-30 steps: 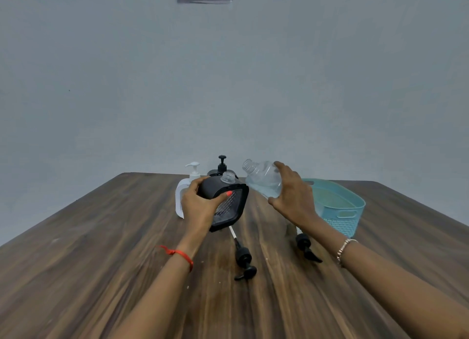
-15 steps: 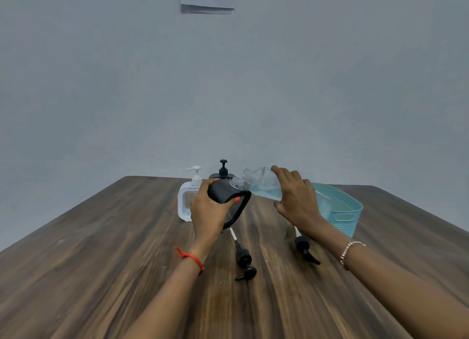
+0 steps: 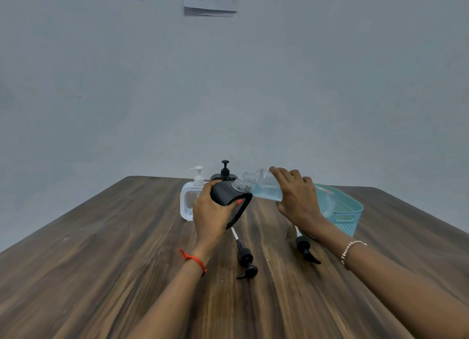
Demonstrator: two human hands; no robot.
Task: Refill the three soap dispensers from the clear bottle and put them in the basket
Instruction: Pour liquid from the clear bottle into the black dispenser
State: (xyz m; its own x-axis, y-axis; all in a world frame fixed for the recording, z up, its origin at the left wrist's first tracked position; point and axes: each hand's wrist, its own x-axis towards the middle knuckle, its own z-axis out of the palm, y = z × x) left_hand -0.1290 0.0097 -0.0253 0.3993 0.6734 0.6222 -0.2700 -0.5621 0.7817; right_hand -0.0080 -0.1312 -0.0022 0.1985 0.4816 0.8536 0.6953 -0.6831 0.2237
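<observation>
My left hand (image 3: 210, 213) grips a black soap dispenser (image 3: 229, 195), tilted right with its open clear neck up. My right hand (image 3: 297, 199) holds the clear bottle (image 3: 264, 186) of pale blue liquid, tipped left so its open mouth sits just above the dispenser's neck. A white dispenser (image 3: 189, 199) and a second black dispenser (image 3: 224, 172), both with pumps on, stand upright behind my left hand. The teal basket (image 3: 347, 211) sits at the right, behind my right hand.
Two loose black pump heads lie on the wooden table (image 3: 101, 250): one pump head (image 3: 245, 258) under my left hand, the other pump head (image 3: 304, 248) under my right wrist. Papers hang on the grey wall behind.
The bottle has tipped further left and its mouth has closed in on the dispenser's neck. My left hand shifted the black dispenser slightly up and right.
</observation>
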